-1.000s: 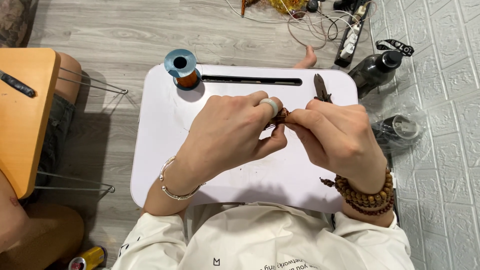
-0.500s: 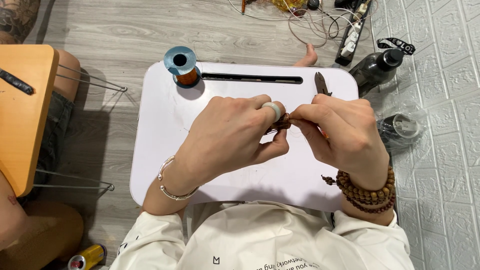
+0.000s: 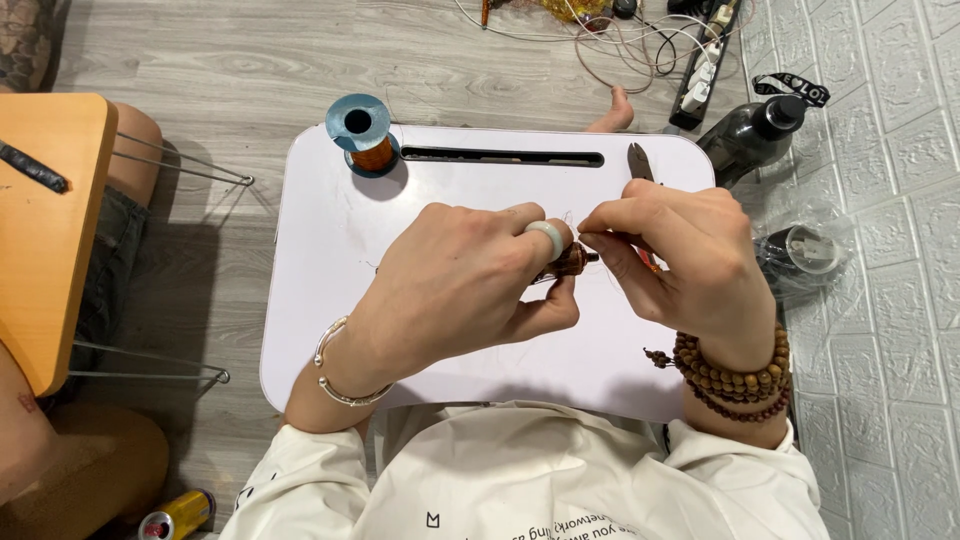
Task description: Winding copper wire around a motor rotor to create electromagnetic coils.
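Wood floor (image 3: 250, 60), grey planks, takes most of the view; white brick wall panel (image 3: 890, 300) runs down the right edge. White lap table (image 3: 330, 260) sits in the middle over the person's lap, slot along its far edge. Orange side table (image 3: 40, 200) at left on wire legs, another person's bare leg beside it. Black bottle (image 3: 745, 140) lies off the table's far right corner, clear plastic bag (image 3: 810, 250) just below it, power strip and tangled cables (image 3: 640, 40) at top. Drink can (image 3: 175, 515) on the floor bottom left. Left hand (image 3: 460, 285), pale ring on a finger and silver bangle at the wrist, is closed around a small coil (image 3: 570, 262), a brown copper-coloured wound piece poking out between thumb and fingers, held just above the table centre. Right hand (image 3: 680, 265), wooden bead bracelets at the wrist, has its fingertips pinched together right at the coil's end; probably on a thin wire, too fine to see. Wire spool (image 3: 362, 135), blue flanges and copper winding, stands upright at the table's far left corner, well apart from the hands. Cutters (image 3: 640, 165) lie on the table just behind the right hand. Progress, judged: coil looks largely wound, winding or end finishing appears in hand; cutters untouched, so trimming seems left.
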